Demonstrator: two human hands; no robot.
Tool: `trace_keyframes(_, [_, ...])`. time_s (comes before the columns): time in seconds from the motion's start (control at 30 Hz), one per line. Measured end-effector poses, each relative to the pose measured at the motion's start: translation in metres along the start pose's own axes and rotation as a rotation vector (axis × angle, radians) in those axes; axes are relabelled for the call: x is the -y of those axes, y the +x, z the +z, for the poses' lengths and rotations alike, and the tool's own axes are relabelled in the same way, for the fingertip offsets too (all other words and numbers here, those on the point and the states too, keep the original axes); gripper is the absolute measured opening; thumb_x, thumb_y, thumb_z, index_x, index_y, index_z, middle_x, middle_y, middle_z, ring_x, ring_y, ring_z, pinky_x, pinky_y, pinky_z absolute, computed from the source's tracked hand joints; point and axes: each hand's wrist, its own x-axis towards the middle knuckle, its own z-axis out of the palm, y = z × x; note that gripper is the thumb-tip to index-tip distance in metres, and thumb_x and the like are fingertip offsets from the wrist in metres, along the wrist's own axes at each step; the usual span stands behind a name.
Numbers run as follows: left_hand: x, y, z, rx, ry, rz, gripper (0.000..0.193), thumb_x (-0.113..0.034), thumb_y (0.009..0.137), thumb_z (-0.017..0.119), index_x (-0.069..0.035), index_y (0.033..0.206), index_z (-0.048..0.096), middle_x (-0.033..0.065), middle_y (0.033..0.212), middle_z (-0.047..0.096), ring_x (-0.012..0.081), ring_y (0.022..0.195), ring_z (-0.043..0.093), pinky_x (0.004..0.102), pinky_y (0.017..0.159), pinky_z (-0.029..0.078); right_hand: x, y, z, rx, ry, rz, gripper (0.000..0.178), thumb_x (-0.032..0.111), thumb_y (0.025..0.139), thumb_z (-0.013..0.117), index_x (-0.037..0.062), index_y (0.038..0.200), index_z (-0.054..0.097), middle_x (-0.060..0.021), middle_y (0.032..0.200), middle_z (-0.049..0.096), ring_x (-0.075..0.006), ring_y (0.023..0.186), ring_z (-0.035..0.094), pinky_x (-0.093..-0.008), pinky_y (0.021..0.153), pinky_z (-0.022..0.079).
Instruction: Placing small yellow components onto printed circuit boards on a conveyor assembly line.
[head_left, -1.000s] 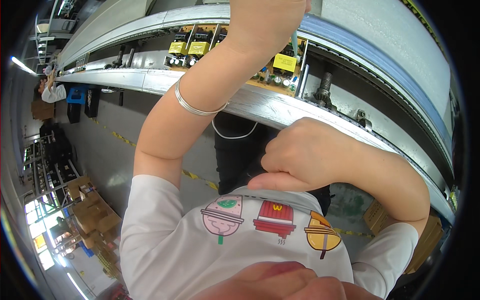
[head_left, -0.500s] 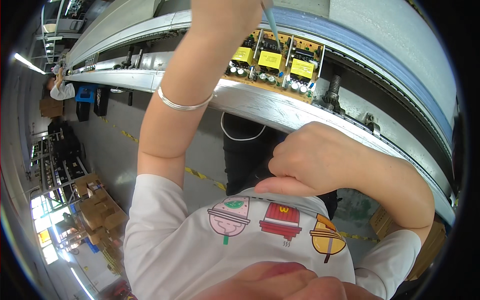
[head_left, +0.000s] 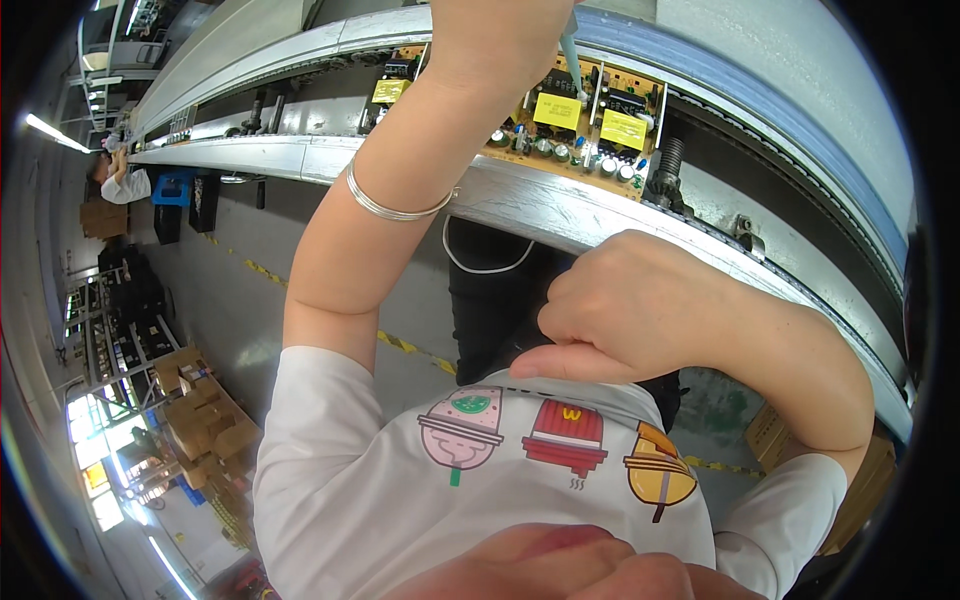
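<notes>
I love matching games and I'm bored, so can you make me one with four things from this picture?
1. Bracelet
2. Circuit boards
3. Right hand
4. Shirt

A. Curled, with the thumb sticking out
B. White cloth with cartoon pictures
C. Silver, around the left arm
D. Carrying yellow blocks

Right pairs: 1-C, 2-D, 3-A, 4-B.
</notes>
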Motion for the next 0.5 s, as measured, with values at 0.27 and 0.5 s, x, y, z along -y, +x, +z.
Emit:
trace_keyframes(0.27, [0.008, 0.000, -0.005, 0.017, -0.013, 0.017, 0.035, -0.040, 0.099, 0.067, -0.011, 0.084, 0.053, -0.0070, 0.050, 0.040, 0.0022, 0.038, 0.033, 0.0186, 0.035, 0.024, -0.003, 0.004, 0.002, 0.013, -0.009, 0.005, 0.055, 0.046, 0.099, 0.057, 0.0067, 0.060, 0.061, -0.0075, 0.062, 0.060, -0.0307, 0.058, 0.058, -0.0348, 0.057, 0.047])
trace_keyframes(0.5, [0.004, 0.011, -0.031, 0.027, -0.022, 0.034, 0.035, -0.040, 0.099, 0.067, -0.011, 0.083, 0.052, -0.0069, 0.050, 0.040, 0.0022, 0.038, 0.033, 0.0185, 0.035, 0.024, -0.005, 0.005, 0.004, -0.004, 0.001, -0.002, 0.054, 0.046, 0.098, 0.058, 0.0069, 0.060, 0.060, -0.0075, 0.061, 0.059, -0.0309, 0.058, 0.058, -0.0350, 0.057, 0.047])
